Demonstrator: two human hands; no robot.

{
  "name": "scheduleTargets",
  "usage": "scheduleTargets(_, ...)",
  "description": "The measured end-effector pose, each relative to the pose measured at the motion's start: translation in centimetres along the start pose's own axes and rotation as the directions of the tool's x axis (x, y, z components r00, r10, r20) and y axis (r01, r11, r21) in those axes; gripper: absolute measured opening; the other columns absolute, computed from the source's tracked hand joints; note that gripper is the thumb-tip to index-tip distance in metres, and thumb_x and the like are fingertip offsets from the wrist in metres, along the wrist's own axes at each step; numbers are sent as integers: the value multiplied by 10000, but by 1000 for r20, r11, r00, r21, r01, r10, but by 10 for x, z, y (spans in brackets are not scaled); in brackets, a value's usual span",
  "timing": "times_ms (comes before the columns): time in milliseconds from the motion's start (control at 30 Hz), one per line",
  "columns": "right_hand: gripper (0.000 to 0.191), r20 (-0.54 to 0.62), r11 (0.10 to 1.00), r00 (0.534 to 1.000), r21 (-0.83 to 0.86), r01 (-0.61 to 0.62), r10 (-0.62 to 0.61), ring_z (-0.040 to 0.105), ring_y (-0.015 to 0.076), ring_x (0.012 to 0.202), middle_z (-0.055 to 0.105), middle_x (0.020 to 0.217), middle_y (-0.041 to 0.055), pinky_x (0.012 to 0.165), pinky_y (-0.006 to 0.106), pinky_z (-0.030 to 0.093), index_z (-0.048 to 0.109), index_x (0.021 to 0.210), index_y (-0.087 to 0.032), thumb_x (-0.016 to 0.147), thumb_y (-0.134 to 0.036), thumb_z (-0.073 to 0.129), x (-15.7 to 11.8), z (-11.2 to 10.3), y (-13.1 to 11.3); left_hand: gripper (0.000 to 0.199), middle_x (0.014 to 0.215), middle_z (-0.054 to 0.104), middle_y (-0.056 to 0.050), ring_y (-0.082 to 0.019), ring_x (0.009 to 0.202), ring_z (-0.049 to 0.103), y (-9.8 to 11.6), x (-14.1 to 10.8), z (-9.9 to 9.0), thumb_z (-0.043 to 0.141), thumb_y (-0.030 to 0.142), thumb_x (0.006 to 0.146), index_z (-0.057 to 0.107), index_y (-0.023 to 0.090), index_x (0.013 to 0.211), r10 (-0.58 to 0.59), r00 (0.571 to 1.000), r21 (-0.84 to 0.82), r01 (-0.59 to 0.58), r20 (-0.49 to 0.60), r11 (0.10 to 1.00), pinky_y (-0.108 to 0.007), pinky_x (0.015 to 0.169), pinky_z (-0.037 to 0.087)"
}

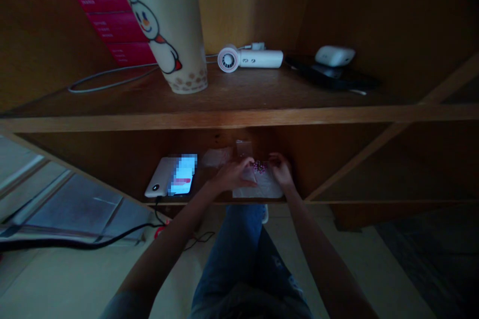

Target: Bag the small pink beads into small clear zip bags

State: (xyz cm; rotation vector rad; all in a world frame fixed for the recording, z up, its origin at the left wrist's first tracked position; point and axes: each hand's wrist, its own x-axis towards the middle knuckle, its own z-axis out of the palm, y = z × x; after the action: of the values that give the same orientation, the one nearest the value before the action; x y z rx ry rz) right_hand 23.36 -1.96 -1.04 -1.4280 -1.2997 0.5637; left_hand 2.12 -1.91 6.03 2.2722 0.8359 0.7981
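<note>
The left hand [235, 173] and the right hand [281, 171] are held on either side of a cluster of pink and dark bead-like pieces [259, 166], which is placed between them on a pale sheet [262, 188] at the front of the lower shelf [203, 177]. The left fingers are curved at the cluster's edge and the right fingers are bent inward; whether a piece is grasped by either of the 2 hands cannot be told. Such pieces are best handled with light fingertip pressure and the sheet kept flat, so that none is rolled away. Behind the sheet a small clear bag [244, 147] is seen; to the left, a white device [158, 177] and a lit phone [183, 179] are laid side by side. On the upper shelf [239, 94], a drink cup [179, 35], a small fan [258, 59] and a white case [334, 56] are set. The wooden unit is dimly lit above a pale tiled floor [361, 254].
</note>
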Motion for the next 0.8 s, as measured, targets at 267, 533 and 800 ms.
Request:
scheduleTargets(267,271,70,999,998,-45,-4,7,593,182,755,630,790,47,749,339,467,554,908,-175,650,-189,473,0,3,0,500,824,582,-55,-231,783,560,-27,-10,41,732,504,544,500,200,866,-67,993,254,92,-102,963,-318,691,404)
scheduleTargets(533,245,77,999,997,-44,24,-21,600,180,722,633,768,49,719,329,469,560,892,-165,661,-199,486,2,4,7,376,904,574,-51,-222,892,524,-33,-14,43,721,418,603,522,195,832,-57,991,82,67,-117,994,-337,789,398)
scheduleTargets(800,238,82,998,995,-33,54,-51,601,191,738,638,797,58,719,343,474,565,902,-179,672,-202,509,3,4,7,364,1062,593,-33,-203,1040,517,-25,-16,40,676,305,682,548,223,1013,-7,997,75,13,-82,997,-362,933,382)
